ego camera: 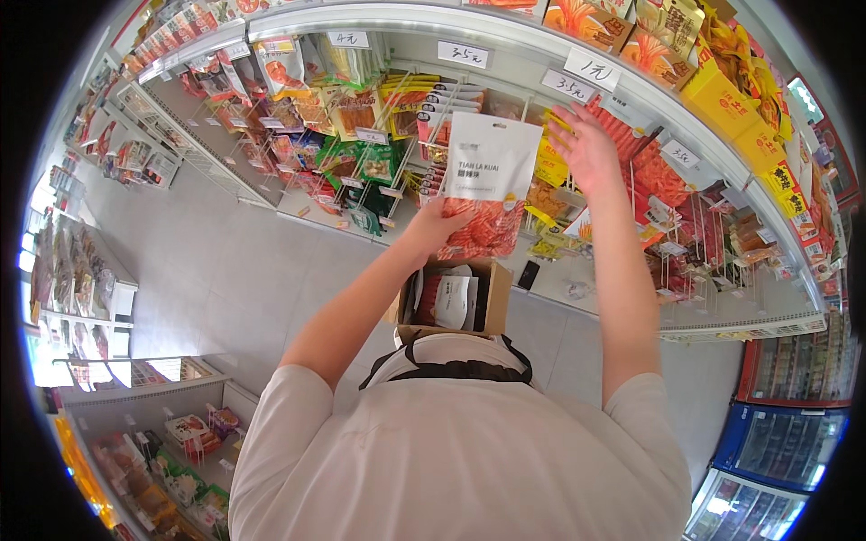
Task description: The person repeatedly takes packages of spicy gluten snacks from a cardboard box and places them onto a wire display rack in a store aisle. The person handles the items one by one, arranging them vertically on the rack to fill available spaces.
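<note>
In my left hand (pixel 436 228) is an upright snack pouch (pixel 494 159), white above and red below, gripped at its lower left edge. It bears printing and has a hang hole at the top. My right hand (pixel 585 152) is raised to the right of the pouch, fingers apart and holding nothing. It is in front of the hanging snack packs (pixel 609 132) on the shelf rack. Below the pouch, close to my body, a cardboard box (pixel 499 297) stands with its top uncovered. Similar white and red pouches (pixel 452 302) are inside.
Wire display hooks (pixel 406 159) with bagged snacks span the shelf ahead. Handwritten price cards (pixel 463 54) line its upper edge. Yellow boxes (pixel 724 101) stand on the upper right shelf. A dark phone-like object (pixel 529 275) lies on the bottom ledge. Another rack (pixel 155 399) stands behind left.
</note>
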Demonstrator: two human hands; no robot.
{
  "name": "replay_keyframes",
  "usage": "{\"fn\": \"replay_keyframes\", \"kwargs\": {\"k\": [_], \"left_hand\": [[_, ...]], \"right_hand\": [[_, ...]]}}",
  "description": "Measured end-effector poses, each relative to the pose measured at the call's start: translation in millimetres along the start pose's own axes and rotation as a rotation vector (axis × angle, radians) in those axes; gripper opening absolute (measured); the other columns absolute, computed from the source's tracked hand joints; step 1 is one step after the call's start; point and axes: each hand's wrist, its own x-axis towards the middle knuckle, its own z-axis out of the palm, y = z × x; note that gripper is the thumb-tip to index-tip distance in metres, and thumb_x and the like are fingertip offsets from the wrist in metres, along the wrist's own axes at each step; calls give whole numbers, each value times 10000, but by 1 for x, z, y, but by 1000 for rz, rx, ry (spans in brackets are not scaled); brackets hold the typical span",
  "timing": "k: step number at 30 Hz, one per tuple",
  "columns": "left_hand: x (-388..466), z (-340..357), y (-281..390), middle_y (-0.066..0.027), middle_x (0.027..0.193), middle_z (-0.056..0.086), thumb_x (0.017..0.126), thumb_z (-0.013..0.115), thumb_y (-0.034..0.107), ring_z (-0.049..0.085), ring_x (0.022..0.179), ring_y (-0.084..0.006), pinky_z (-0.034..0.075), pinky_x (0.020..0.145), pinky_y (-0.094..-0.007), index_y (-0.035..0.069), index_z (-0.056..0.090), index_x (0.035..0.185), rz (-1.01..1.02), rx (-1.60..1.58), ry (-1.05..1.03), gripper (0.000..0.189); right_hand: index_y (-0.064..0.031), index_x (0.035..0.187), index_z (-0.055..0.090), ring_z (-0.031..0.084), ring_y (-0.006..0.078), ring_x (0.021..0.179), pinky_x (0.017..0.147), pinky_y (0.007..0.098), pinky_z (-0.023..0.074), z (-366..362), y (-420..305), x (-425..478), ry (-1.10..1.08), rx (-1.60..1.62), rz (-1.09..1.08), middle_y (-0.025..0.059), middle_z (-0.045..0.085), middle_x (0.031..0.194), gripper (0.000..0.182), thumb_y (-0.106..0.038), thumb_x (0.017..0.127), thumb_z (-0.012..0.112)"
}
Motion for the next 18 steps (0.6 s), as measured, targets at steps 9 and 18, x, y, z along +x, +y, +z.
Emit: {"fn": "replay_keyframes", "kwargs": {"k": [9,18], "left_hand": [[49,18,28,-71,1197,693,984,731,203,656,1046,-139,534,905,-321,-12,571,1355,131,-83,-61,457],[61,29,49,-90,1231,695,990,719,145,668,1098,-156,552,934,-335,-7,568,1371,173,-258,-131,437]], "right_hand": [[41,1391,455,525,383,1373,1166,518,431,21,-48,-33,-136,12,-176,221,527,1479,397,-27,1005,519],[59,1353,383,436,468,1430,1213,571,380,39,-52,-65,-146,270,-132,259,446,1545,408,-6,974,522]]}}
